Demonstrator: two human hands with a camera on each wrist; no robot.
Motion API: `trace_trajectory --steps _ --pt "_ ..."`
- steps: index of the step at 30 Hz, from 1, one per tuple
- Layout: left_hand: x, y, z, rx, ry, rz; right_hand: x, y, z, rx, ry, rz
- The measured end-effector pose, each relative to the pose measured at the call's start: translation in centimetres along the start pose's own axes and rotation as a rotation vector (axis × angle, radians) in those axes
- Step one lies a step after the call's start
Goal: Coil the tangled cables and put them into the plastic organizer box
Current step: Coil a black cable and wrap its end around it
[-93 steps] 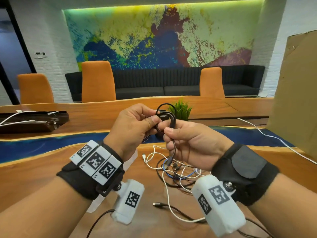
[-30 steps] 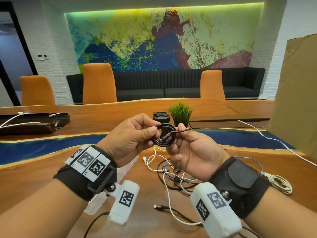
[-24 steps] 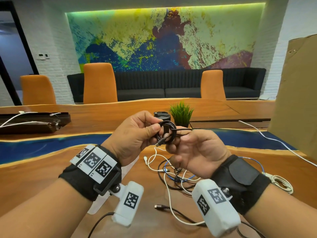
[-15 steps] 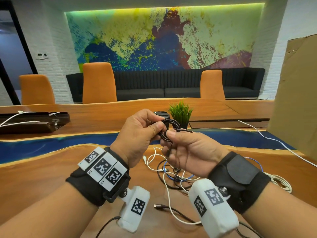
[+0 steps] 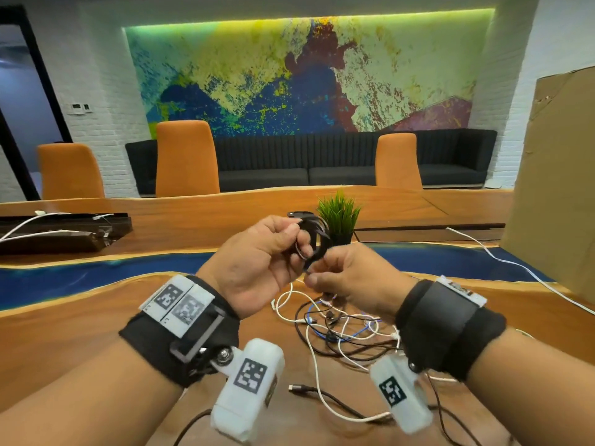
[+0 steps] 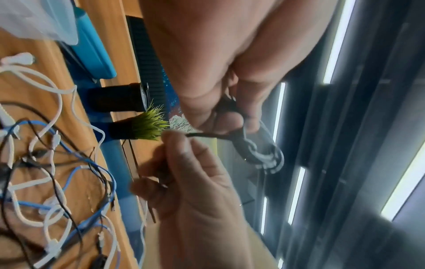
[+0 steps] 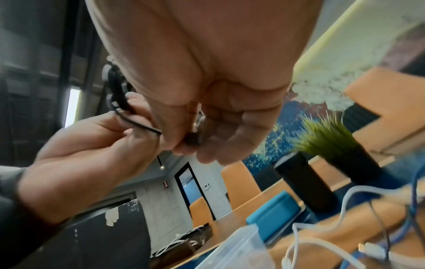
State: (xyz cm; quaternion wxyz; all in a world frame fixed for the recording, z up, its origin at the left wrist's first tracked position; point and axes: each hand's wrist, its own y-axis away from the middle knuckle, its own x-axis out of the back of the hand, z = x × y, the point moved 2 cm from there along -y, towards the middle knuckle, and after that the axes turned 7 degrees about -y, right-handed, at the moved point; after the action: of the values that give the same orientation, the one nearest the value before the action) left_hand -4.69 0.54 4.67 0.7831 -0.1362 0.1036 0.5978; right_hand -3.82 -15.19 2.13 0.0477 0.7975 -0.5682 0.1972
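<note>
Long wooden table [image 5: 80,320] with a blue resin strip running across it; both hands raised above its near edge

Cable tangle [image 5: 338,326] on the tabletop below the hands: white, black and blue leads looped over one another, one black plug end lying apart nearer the camera

Clear plastic organizer box [image 7: 239,249] on the table to the left, seen only in part at the edge of the wrist views

Left hand [image 5: 257,265]: fingers curled, thumb and forefinger pinching a small black cable coil [image 5: 314,241] held in the air in front of a potted grass plant [image 5: 338,217]; the coil stands on edge, its ring upright

Right hand [image 5: 351,284]: fingers curled, pinching the coil's loose tail just below and right of the ring; in the left wrist view the tail runs roughly level from the coil to the right fingertips [image 6: 174,143]; plug end tucked in the right palm
</note>
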Motion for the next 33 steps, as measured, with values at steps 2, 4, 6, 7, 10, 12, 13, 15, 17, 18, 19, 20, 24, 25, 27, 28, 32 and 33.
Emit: trace_trajectory --steps 2,4,6,7,10,12,13,15,17,18,19,20,24,25,27,28,32,33 --pt "-0.2 0.4 -0.1 0.036 -0.182 -0.055 1.1 -0.3 -0.6 0.057 0.069 0.025" --pt "-0.2 0.3 -0.1 -0.002 -0.433 -0.028 1.9 -0.3 -1.4 0.123 0.123 0.093" --pt "0.0 0.1 0.0 -0.071 -0.653 0.050 2.4 -0.2 -1.9 0.192 0.113 0.182" --pt "0.0 0.0 -0.1 -0.096 -0.718 0.083 2.4 -0.1 -2.0 0.218 0.092 0.218" --pt "-0.3 0.0 -0.7 -0.116 -0.808 0.119 2.0 0.2 -1.8 0.259 0.033 0.273" --pt "-0.6 -0.1 -1.0 -0.107 -0.811 0.117 1.8 0.3 -1.4 0.276 0.011 0.299" --pt "-0.7 -0.2 -1.0 -0.104 -0.786 0.118 1.8 0.4 -1.2 0.284 0.007 0.315" --pt "-0.7 -0.3 -1.1 -0.081 -0.711 0.119 1.9 0.4 -1.0 0.297 0.019 0.328" --pt "-0.6 -0.3 -1.2 -0.047 -0.626 0.123 1.9 0.6 -1.0 0.290 0.042 0.298" --pt "-0.6 -0.2 -1.2 -0.043 -0.606 0.133 1.9 0.7 -1.0 0.273 0.027 0.264" --pt "-0.5 -0.3 -1.2 -0.056 -0.606 0.149 2.1 0.8 -1.0 0.254 -0.005 0.236" --pt "-0.5 -0.3 -1.2 -0.083 -0.623 0.171 2.3 0.9 -0.9 0.244 -0.043 0.235" --pt "-0.3 -0.4 -1.2 -0.216 -0.764 0.237 2.8 1.7 -1.6 0.427 0.167 0.350" --pt "-0.3 -0.4 -1.3 -0.227 -0.762 0.232 2.3 1.8 -1.9 0.466 0.301 0.316" --pt "-0.5 -0.4 -1.5 -0.199 -0.691 0.210 1.3 1.8 -1.8 0.495 0.481 0.304" --pt "-0.5 -0.4 -1.6 -0.165 -0.636 0.198 1.2 1.8 -1.8 0.527 0.506 0.337" --pt "-0.6 -0.2 -1.0 -0.107 -0.479 0.137 0.9 1.8 -1.3 0.661 0.418 0.415" --pt "-0.7 -0.2 -0.8 -0.116 -0.487 0.124 0.8 1.7 -1.0 0.654 0.363 0.426"
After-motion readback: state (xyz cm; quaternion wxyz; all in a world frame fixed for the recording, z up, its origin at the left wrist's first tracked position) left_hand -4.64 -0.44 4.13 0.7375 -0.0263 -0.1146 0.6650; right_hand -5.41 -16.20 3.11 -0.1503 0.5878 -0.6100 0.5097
